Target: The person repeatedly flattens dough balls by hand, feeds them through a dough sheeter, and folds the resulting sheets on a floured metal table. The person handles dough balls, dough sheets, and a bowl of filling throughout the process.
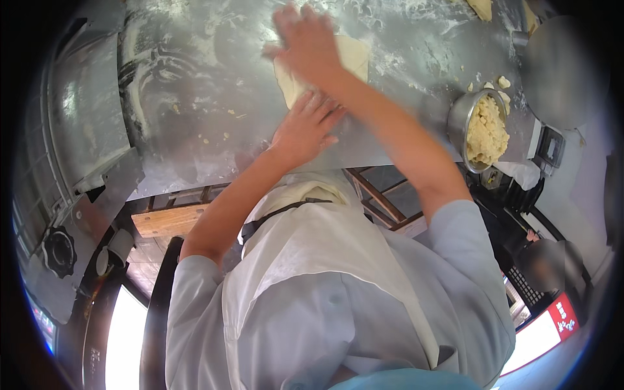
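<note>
A flat, pale sheet of dough [355, 56] lies on the flour-dusted metal worktable [190, 107] before me. My right hand [309, 46] is spread over the sheet's far left part, blurred, and hides much of it. Nearer to me, my left hand [307, 126] rests at the sheet's front edge with its fingers apart. My right wrist passes just beyond the left fingertips. Neither hand grasps anything. Whether the right palm presses on the dough or hovers above it cannot be told.
A metal bowl [458, 119] heaped with a crumbly pale yellow mixture [487, 134] stands near the table's front right. Small dough lumps [504, 82] lie behind it. More dough [481, 9] shows at the far right. A machine with a black knob [59, 251] adjoins on the left.
</note>
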The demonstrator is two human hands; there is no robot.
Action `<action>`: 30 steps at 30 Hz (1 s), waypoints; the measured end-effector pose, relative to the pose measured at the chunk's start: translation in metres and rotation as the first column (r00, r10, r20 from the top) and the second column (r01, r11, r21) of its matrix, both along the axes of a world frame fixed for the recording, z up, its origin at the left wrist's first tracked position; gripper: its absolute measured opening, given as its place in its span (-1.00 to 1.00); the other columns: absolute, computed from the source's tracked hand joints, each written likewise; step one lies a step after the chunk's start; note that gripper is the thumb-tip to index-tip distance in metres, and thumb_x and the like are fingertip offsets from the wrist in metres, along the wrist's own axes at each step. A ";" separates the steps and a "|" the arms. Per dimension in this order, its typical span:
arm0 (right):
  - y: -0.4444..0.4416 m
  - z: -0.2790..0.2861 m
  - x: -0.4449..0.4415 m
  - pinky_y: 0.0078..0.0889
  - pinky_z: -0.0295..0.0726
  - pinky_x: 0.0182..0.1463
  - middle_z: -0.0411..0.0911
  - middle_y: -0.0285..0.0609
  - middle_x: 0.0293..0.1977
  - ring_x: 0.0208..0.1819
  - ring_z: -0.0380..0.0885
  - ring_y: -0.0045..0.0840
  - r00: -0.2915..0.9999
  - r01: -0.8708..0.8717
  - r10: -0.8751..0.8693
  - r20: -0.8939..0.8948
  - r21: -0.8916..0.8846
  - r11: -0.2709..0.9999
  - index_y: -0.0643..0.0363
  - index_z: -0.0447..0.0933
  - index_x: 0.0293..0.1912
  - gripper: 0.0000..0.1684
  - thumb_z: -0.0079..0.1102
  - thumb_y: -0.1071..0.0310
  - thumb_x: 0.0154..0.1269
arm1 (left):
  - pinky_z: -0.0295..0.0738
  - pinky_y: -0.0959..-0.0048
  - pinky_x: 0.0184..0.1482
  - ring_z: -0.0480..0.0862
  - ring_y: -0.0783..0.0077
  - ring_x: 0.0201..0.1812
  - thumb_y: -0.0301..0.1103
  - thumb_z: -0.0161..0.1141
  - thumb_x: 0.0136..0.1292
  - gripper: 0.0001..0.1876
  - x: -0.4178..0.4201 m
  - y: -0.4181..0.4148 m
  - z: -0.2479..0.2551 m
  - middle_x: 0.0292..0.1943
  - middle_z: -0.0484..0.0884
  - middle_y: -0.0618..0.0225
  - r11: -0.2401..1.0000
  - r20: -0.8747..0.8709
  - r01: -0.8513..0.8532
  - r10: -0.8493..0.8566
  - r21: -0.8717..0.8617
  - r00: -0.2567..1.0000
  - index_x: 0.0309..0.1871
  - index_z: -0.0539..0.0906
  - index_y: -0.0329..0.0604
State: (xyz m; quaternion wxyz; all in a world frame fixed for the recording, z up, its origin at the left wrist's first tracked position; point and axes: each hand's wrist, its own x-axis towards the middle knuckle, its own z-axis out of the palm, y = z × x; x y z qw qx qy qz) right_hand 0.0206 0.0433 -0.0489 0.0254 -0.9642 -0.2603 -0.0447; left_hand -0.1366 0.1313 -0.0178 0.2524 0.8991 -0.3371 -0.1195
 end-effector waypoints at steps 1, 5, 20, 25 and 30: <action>0.006 0.003 -0.013 0.33 -0.02 0.61 0.17 -0.07 0.59 0.62 0.02 -0.03 1.000 0.001 -0.001 -0.011 0.054 0.999 -0.02 0.18 0.59 0.00 -0.11 -0.48 0.45 | -0.15 -0.03 0.68 0.02 0.06 0.68 -0.05 0.24 0.42 -0.29 0.002 0.002 0.001 0.60 0.23 0.26 1.000 -0.010 0.002 -0.002 -0.008 1.000 0.58 0.32 0.00; 0.007 -0.008 -0.002 0.31 0.00 0.59 0.20 -0.06 0.57 0.60 0.07 -0.02 0.999 0.024 -0.029 0.028 0.156 0.987 -0.01 0.21 0.57 -0.03 -0.05 -0.44 0.45 | -0.04 -0.06 0.65 0.09 0.00 0.65 -0.20 0.31 0.36 -0.30 -0.007 0.006 -0.001 0.57 0.28 0.21 0.997 -0.059 -0.031 0.027 -0.070 0.998 0.54 0.35 -0.05; -0.109 0.005 -0.022 0.30 0.01 0.59 0.19 0.03 0.56 0.59 0.06 0.03 0.994 0.050 -0.033 -0.106 0.156 0.986 -0.06 0.23 0.56 -0.11 0.08 -0.32 0.45 | 0.35 0.13 0.48 0.39 -0.13 0.48 -0.55 0.23 0.36 -0.29 -0.017 0.022 0.015 0.47 0.36 -0.16 0.670 -0.161 -0.654 0.645 -0.352 0.747 0.56 0.25 -0.34; -0.119 0.006 -0.043 0.31 -0.04 0.61 0.12 0.06 0.59 0.62 0.00 0.02 0.994 0.109 -0.104 -0.046 0.136 0.985 -0.01 0.17 0.59 -0.06 0.07 -0.32 0.46 | 0.52 0.27 0.31 0.58 0.08 0.33 -0.44 0.28 0.40 -0.30 0.009 0.014 0.012 0.35 0.51 -0.11 0.327 -0.588 -0.896 0.677 -0.299 0.443 0.53 0.26 -0.46; -0.150 0.011 -0.036 -0.19 0.22 0.55 0.48 0.06 0.35 0.43 0.39 -0.19 0.915 0.402 -0.136 -0.379 0.840 0.363 0.27 0.39 0.40 -0.48 -0.05 0.21 0.62 | 0.59 0.25 0.05 0.71 0.13 0.02 -0.31 0.36 0.35 -0.39 0.046 0.009 0.013 -0.05 0.68 -0.05 0.086 -0.928 -0.996 0.366 -0.040 0.069 0.33 0.42 -0.55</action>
